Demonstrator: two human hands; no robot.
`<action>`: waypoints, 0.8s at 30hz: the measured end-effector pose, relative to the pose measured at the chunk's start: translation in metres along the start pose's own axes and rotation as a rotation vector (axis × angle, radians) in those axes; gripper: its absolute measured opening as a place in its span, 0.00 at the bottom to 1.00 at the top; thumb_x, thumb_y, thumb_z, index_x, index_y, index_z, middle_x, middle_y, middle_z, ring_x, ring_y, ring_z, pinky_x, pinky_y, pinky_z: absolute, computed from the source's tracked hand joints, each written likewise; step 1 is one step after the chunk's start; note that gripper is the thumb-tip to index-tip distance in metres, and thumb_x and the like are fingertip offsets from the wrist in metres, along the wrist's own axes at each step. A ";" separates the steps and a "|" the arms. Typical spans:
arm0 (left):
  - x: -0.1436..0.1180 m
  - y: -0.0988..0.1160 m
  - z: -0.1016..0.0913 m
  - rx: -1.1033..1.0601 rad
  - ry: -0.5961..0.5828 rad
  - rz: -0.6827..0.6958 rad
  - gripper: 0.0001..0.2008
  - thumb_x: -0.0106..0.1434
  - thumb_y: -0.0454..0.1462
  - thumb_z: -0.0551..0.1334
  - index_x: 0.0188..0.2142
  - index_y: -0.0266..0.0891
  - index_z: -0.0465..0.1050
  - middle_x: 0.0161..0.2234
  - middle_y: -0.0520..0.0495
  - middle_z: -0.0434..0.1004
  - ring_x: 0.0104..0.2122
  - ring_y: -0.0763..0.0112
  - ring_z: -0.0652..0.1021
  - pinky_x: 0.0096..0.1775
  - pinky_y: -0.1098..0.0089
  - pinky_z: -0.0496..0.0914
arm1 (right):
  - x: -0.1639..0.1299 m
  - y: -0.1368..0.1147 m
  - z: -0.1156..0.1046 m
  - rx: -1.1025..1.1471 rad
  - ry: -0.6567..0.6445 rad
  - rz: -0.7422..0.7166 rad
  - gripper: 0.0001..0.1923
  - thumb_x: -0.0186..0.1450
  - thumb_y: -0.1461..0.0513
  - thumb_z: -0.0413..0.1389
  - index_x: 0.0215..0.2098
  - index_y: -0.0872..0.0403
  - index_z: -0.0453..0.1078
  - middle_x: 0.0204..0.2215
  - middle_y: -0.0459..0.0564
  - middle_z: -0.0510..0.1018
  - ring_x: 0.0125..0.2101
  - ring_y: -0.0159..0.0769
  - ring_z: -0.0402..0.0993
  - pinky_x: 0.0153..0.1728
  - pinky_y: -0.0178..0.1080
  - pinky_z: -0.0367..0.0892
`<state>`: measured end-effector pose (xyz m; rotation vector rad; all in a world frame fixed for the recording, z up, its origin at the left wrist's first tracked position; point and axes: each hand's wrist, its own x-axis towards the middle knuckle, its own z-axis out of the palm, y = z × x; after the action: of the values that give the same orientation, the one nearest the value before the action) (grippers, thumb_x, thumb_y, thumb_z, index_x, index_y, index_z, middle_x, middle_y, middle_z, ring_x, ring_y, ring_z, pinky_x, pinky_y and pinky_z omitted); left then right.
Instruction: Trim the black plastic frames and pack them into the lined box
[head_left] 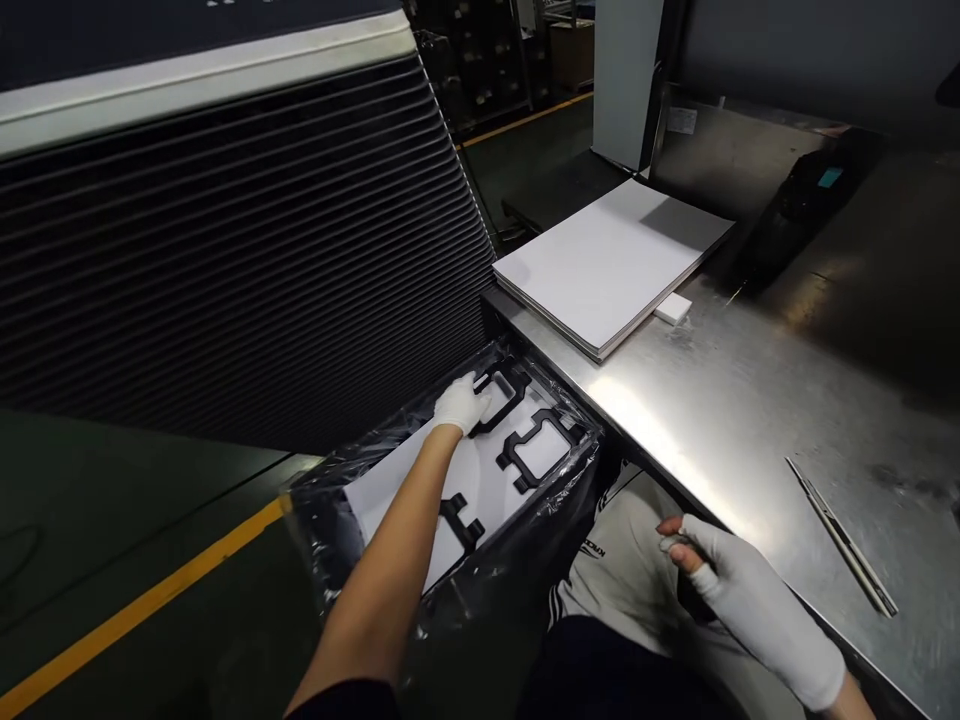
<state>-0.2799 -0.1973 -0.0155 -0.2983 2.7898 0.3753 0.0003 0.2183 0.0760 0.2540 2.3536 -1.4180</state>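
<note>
so the white-gloved left hand (459, 403) has its fingers at the edge of an open black frame with stubby tabs (517, 397), which lies on a white sheet (405, 460) inside a box lined with shiny plastic film (525, 525); can't tell if the grip is closed; the right hand in a white fingertipless glove (727, 565) is curled narrow by the lap, can't tell if it holds anything; imo a sideways pull could knock the neighbouring black frame (517, 447), and loose film or a dragged sheet could snag the tabs; the brushed-metal tabletop (705, 410) carries a stack of white boards (607, 265) and slim metal tweezers (840, 535); a ribbed black cover (247, 240) looms left, with a yellow line (150, 605) on the dim green floor (82, 530)
</note>
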 end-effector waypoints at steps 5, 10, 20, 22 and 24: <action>-0.001 -0.003 0.040 0.107 -0.070 0.003 0.24 0.81 0.50 0.72 0.66 0.38 0.82 0.66 0.35 0.85 0.63 0.49 0.85 0.68 0.44 0.78 | -0.023 0.066 -0.029 -0.048 0.319 0.097 0.22 0.69 0.30 0.62 0.46 0.25 0.91 0.43 0.53 0.94 0.45 0.61 0.94 0.38 0.53 0.90; -0.017 -0.001 0.074 0.184 -0.035 0.056 0.20 0.80 0.46 0.73 0.63 0.36 0.84 0.67 0.33 0.84 0.70 0.45 0.80 0.72 0.42 0.74 | -0.052 0.132 -0.051 -0.192 0.729 0.282 0.27 0.68 0.32 0.60 0.43 0.37 0.91 0.42 0.55 0.95 0.42 0.62 0.93 0.38 0.55 0.88; -0.027 0.048 0.038 0.142 0.055 0.126 0.17 0.77 0.42 0.59 0.56 0.37 0.81 0.57 0.31 0.91 0.60 0.40 0.84 0.58 0.52 0.80 | -0.044 0.114 -0.032 -0.074 0.835 0.009 0.21 0.74 0.37 0.57 0.36 0.33 0.87 0.30 0.50 0.89 0.31 0.62 0.90 0.38 0.64 0.86; -0.041 0.065 0.042 0.100 0.055 0.123 0.17 0.77 0.47 0.56 0.54 0.44 0.79 0.47 0.40 0.93 0.53 0.41 0.87 0.52 0.54 0.81 | -0.048 0.114 -0.036 0.018 0.875 0.029 0.19 0.73 0.36 0.58 0.35 0.29 0.86 0.26 0.46 0.85 0.29 0.63 0.87 0.35 0.65 0.85; -0.056 0.079 0.045 -0.041 -0.021 0.152 0.16 0.75 0.54 0.57 0.53 0.54 0.78 0.37 0.53 0.91 0.50 0.41 0.88 0.50 0.55 0.80 | -0.054 0.119 -0.047 0.052 0.994 0.064 0.18 0.73 0.37 0.58 0.37 0.30 0.85 0.26 0.46 0.84 0.30 0.62 0.88 0.37 0.64 0.85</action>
<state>-0.2341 -0.1006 -0.0209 -0.0905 2.7954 0.4694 0.0794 0.3187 0.0210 1.2869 2.9766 -1.5250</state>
